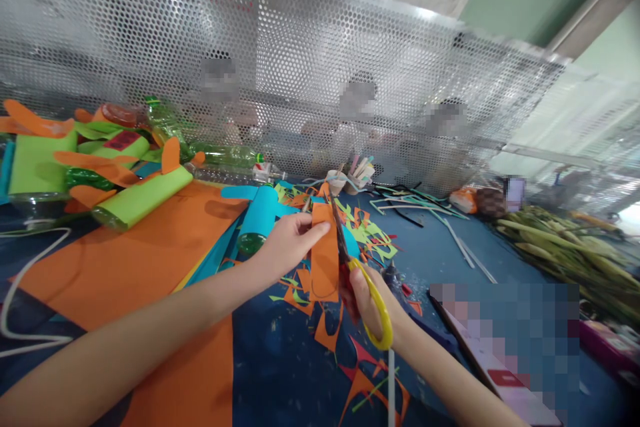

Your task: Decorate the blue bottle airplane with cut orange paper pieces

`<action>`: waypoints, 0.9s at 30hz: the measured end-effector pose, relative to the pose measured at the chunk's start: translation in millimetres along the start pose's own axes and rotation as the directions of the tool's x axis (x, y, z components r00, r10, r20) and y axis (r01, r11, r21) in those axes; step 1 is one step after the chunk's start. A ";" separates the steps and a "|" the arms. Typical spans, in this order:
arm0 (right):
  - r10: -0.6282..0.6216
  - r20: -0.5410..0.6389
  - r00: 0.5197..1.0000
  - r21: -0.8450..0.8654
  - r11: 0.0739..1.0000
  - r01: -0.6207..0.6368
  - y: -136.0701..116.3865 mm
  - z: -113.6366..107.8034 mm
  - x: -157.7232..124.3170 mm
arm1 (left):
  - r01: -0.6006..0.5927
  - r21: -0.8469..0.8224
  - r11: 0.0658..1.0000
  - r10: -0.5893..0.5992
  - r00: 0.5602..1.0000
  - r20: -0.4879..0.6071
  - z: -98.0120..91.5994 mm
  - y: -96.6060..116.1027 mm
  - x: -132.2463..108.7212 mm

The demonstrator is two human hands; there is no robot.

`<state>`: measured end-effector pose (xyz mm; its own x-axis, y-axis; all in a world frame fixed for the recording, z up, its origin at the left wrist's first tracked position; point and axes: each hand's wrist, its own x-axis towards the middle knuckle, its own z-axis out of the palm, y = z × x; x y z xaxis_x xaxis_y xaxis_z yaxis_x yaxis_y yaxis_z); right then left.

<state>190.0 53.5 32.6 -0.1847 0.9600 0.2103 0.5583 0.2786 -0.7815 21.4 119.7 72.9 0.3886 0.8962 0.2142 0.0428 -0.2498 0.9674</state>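
Observation:
My left hand [297, 237] pinches an orange paper strip [324, 273] between thumb and fingers, holding it above the blue table. A curved pencil line shows near the strip's lower end. My right hand [367, 297] grips scissors [373, 320] with yellow handles, their dark blades pointing away from me along the strip's right edge. Whether the blades are biting into the paper I cannot tell. Just left of my left hand lies a plastic bottle wrapped in blue paper [260, 213]. Cut paper scraps [373, 233] in orange, green and red lie beneath and around both hands.
Large orange paper sheets [125, 260] spread over the left side. Bottles wrapped in green paper [150, 197] with orange pieces stand behind them. Cups of sticks [350, 177] stand at the back before a perforated metal screen [300, 60]. Dried husks [560, 247] pile up at right.

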 end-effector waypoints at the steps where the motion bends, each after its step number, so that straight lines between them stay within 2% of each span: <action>1: 0.002 0.006 1.000 0.008 1.000 -0.002 -0.2 -0.5 0.2 | 0.005 -0.007 1.000 -0.005 1.000 0.003 -0.1 0.3 0.1; 13: 0.046 0.027 0.999 0.048 0.998 -0.047 -2.4 -4.5 0.1 | 0.031 -0.110 0.993 -0.028 0.999 0.025 -2.1 1.2 1.8; 21: 0.080 0.035 0.996 0.105 0.991 -0.083 -2.5 -6.3 -0.4 | 0.047 -0.180 0.983 -0.040 0.998 0.040 -4.5 -5.7 3.8; 27: 0.096 0.035 0.995 0.071 0.993 -0.098 -1.3 -9.8 0.0 | 0.048 -0.068 0.997 -0.049 0.999 -0.019 -9.8 0.3 7.1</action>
<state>197.2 53.3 39.4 -0.1586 0.9808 0.1133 0.5150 0.1801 -0.8381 15.2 129.6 76.1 0.3684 0.9141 0.1691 -0.0017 -0.1813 0.9834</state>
